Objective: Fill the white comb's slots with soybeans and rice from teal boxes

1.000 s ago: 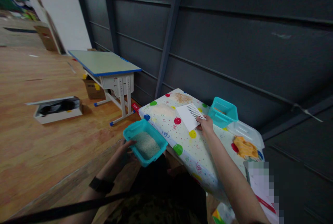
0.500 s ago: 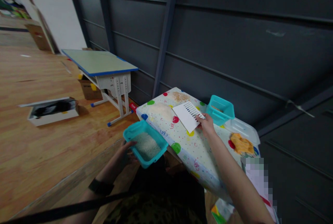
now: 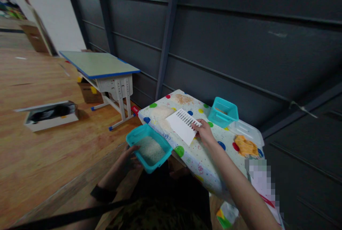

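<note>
The left hand [image 3: 131, 154] is closed on the near-left rim of a teal bin [image 3: 149, 147], thumb over the edge. It holds the bin off the near-left edge of the bench [image 3: 191, 157], just beside it. The bin has a layer of white grain in the bottom. A dark band [image 3: 103, 194] sits on that wrist.

The right hand [image 3: 204, 132] grips a white slotted scraper [image 3: 181, 126] by its right end and holds it tilted over the bench top. The scraper's left edge lies over the rim of a pale pile of white grain [image 3: 162, 112]. The right forearm crosses the near half of the bench and hides part of the spotted cloth.

Beyond the scraper, near the far edge, lies a brownish grain pile [image 3: 183, 99]. To the right of the hand stands a second teal bin [image 3: 223, 113], with only a little visible inside it. Just past it lies a clear plastic lid [image 3: 246, 129], and an orange cloth [image 3: 245, 146] lies in front of that.

In all there are two teal bins, two grain piles, one scraper, one lid and one cloth.

Further off to the left, on the wooden floor, stand a green-topped desk [image 3: 97, 64], a cardboard box [image 3: 89, 93] under it, and an open flat box [image 3: 46, 114].
</note>
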Demonstrator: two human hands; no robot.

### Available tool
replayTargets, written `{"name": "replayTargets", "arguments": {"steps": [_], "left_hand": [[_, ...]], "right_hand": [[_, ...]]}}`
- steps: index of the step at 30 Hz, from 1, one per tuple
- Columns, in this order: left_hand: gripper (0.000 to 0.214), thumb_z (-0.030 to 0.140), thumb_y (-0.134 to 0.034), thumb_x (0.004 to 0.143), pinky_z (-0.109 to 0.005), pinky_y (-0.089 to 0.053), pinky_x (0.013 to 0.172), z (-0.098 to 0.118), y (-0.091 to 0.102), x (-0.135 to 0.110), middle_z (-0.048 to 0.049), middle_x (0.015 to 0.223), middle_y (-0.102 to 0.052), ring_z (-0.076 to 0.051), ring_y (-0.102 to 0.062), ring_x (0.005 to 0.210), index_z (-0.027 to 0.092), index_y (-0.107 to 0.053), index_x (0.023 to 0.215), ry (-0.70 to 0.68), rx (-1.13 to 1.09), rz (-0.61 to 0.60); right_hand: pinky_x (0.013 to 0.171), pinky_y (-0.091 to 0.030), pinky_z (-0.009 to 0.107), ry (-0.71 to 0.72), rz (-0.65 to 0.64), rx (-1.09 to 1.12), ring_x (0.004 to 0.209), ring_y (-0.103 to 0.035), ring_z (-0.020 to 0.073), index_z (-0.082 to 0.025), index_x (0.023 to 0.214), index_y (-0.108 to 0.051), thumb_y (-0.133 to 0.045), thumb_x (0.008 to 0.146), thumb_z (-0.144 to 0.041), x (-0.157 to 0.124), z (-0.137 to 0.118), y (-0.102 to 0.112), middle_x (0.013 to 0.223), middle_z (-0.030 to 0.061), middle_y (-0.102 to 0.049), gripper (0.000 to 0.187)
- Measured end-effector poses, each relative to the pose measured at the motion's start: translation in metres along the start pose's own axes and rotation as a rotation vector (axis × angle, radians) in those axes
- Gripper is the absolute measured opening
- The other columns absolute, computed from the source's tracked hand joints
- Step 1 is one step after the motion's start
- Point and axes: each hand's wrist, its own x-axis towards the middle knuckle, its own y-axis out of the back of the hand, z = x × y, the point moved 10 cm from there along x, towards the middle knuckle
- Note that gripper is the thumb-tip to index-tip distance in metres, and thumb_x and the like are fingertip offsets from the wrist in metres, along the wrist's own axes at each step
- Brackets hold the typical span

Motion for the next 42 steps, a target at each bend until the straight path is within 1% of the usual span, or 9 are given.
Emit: {"name": "replayTargets", "arguments": {"steps": [7,15,17,21,26,30,35,38,42], "left_hand": [[0.083,0.041,-0.091,0.081,-0.033,-0.060,0.056,0.002,0.005,0.001,0.0031,0.078,-0.067,-0.020,-0.070,0.058,0.028,-0.045,0.149,-0.022,0.022,0.020],[0.089,0.037,-0.096,0.075,-0.037,-0.064,0.057,-0.001,0.001,0.001,-0.0027,0.085,-0.076,-0.026,-0.077,0.060,0.027,-0.048,0.148,-0.013,-0.011,0.016],[0.089,0.037,-0.097,0.073,-0.037,-0.063,0.056,-0.002,0.001,0.000,-0.0019,0.083,-0.075,-0.027,-0.078,0.060,0.027,-0.049,0.147,-0.015,-0.015,0.013],[0.084,0.038,-0.096,0.074,-0.035,-0.061,0.053,-0.002,0.002,-0.001,-0.0005,0.081,-0.074,-0.027,-0.077,0.058,0.028,-0.050,0.144,-0.020,0.002,0.025],[0.071,0.032,-0.090,0.078,-0.034,-0.061,0.054,-0.005,0.000,-0.005,0.0032,0.077,-0.069,-0.021,-0.071,0.053,0.029,-0.052,0.137,-0.009,0.021,0.038],[0.076,0.032,-0.090,0.077,-0.031,-0.059,0.053,-0.007,-0.001,-0.006,0.0037,0.079,-0.068,-0.020,-0.071,0.055,0.031,-0.049,0.141,-0.009,0.009,0.041],[0.085,0.038,-0.096,0.068,-0.030,-0.056,0.052,-0.005,-0.001,-0.003,0.0035,0.078,-0.067,-0.021,-0.071,0.055,0.030,-0.052,0.140,-0.015,0.007,0.029],[0.089,0.039,-0.098,0.065,-0.035,-0.061,0.056,-0.004,-0.003,-0.004,0.0021,0.079,-0.068,-0.025,-0.075,0.060,0.029,-0.052,0.141,-0.011,0.008,0.025],[0.078,0.034,-0.092,0.072,-0.036,-0.062,0.054,-0.003,-0.007,-0.005,0.0016,0.078,-0.068,-0.027,-0.076,0.062,0.030,-0.052,0.139,-0.007,0.009,0.024]], "right_hand": [[0.048,-0.051,0.028,-0.006,0.166,-0.027,0.062,-0.066,0.0209,-0.026,0.084,-0.058,-0.086,0.058,-0.044,0.007,0.001,0.037,0.072,-0.0008,-0.072,0.042],[0.047,-0.046,0.028,-0.010,0.012,-0.031,0.060,-0.064,0.0206,-0.026,0.086,-0.062,-0.089,0.059,-0.049,-0.024,0.007,-0.007,0.073,0.0004,-0.073,0.045],[0.048,-0.048,0.029,-0.005,-0.003,-0.006,0.062,-0.065,0.0211,-0.026,0.087,-0.063,-0.089,0.058,-0.050,-0.027,0.004,-0.011,0.076,0.0013,-0.074,0.046],[0.055,-0.054,0.032,0.029,0.068,0.025,0.069,-0.068,0.0227,-0.026,0.085,-0.063,-0.090,0.056,-0.051,-0.024,-0.007,0.010,0.079,0.0019,-0.074,0.047],[0.054,-0.052,0.032,0.031,0.148,-0.015,0.066,-0.064,0.0224,-0.026,0.082,-0.063,-0.089,0.054,-0.051,-0.031,-0.002,0.038,0.073,0.0013,-0.071,0.046],[0.051,-0.047,0.031,-0.003,0.096,-0.028,0.062,-0.062,0.0219,-0.027,0.082,-0.062,-0.091,0.057,-0.054,-0.049,0.011,0.026,0.073,0.0013,-0.071,0.046],[0.059,-0.053,0.032,-0.001,-0.005,0.041,0.069,-0.066,0.0235,-0.027,0.081,-0.064,-0.096,0.057,-0.055,-0.062,0.012,0.000,0.075,0.0020,-0.074,0.049],[0.063,-0.054,0.033,0.045,0.013,0.031,0.069,-0.066,0.0232,-0.026,0.082,-0.065,-0.095,0.061,-0.057,-0.061,0.005,0.005,0.075,0.0018,-0.074,0.047],[0.066,-0.053,0.034,0.116,0.074,-0.014,0.070,-0.065,0.0231,-0.027,0.080,-0.065,-0.095,0.061,-0.056,-0.062,0.001,0.016,0.072,0.0014,-0.073,0.046]]}}
